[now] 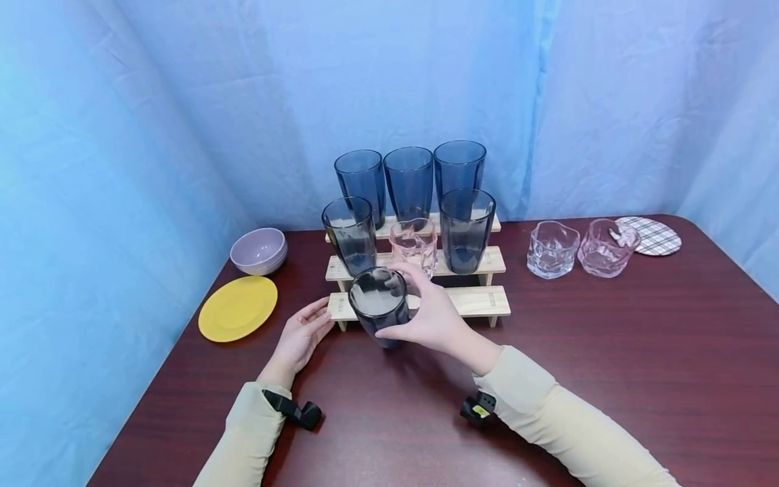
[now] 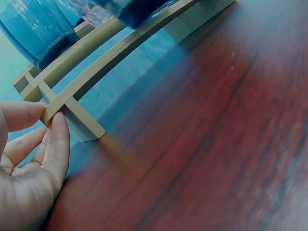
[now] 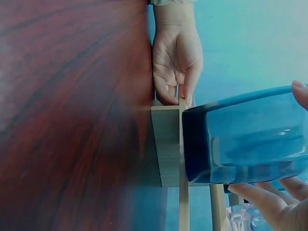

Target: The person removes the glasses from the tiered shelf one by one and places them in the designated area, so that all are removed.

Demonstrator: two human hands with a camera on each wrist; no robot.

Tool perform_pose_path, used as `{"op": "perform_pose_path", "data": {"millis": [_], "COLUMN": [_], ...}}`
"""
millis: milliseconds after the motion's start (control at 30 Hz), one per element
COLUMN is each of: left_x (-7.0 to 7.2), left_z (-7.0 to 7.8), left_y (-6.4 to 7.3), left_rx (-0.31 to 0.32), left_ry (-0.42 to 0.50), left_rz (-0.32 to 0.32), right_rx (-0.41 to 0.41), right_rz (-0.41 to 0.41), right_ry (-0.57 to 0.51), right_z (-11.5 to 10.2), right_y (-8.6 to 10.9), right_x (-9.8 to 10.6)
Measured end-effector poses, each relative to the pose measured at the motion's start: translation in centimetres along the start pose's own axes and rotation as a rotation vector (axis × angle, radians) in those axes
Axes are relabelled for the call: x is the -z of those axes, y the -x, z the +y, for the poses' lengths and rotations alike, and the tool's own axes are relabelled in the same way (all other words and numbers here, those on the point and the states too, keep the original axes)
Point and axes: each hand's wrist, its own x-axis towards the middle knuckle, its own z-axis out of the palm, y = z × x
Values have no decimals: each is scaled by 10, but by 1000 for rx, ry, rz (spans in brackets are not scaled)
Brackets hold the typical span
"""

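My right hand [image 1: 430, 312] grips a dark tinted glass tumbler [image 1: 379, 302] near its rim, thumb on the near side and fingers behind. In the right wrist view, the tumbler's thick base [image 3: 195, 144] is right at the lowest step of a wooden tiered rack [image 1: 468, 301]. My left hand [image 1: 301, 340] pinches that step's left end, thumb above and fingertip below, as the left wrist view shows. On the middle tier, a clear pinkish glass [image 1: 415, 245] stands between two dark tumblers, one left [image 1: 351, 237] and one right [image 1: 466, 233]. Three similar tumblers [image 1: 409, 182] line the top tier.
Left of the rack are a lilac bowl [image 1: 259, 251] and a yellow plate [image 1: 238, 309]. To its right stand a clear glass [image 1: 552, 250] and a pinkish glass [image 1: 605, 251], beside a checked round coaster [image 1: 654, 237]. Blue curtains [image 1: 365, 74] hang behind the table.
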Motion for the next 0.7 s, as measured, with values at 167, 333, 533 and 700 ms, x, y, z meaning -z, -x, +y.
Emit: {"op": "perform_pose_path", "data": {"millis": [167, 333, 533, 700], "left_x": [0, 0, -1, 0], "left_z": [1, 2, 1, 0], "left_y": [-1, -2, -3, -3], "left_rx": [14, 13, 18, 21], "left_ry": [-6, -20, -23, -13], "left_rz": [17, 22, 21, 24], "right_rx": [-41, -36, -35, -43], "right_rz": [-42, -49, -39, -28], "right_ry": [-21, -26, 59, 67], "right_z": [0, 0, 4, 12], "right_y": [13, 23, 34, 43], "right_x": [10, 22, 36, 50]}}
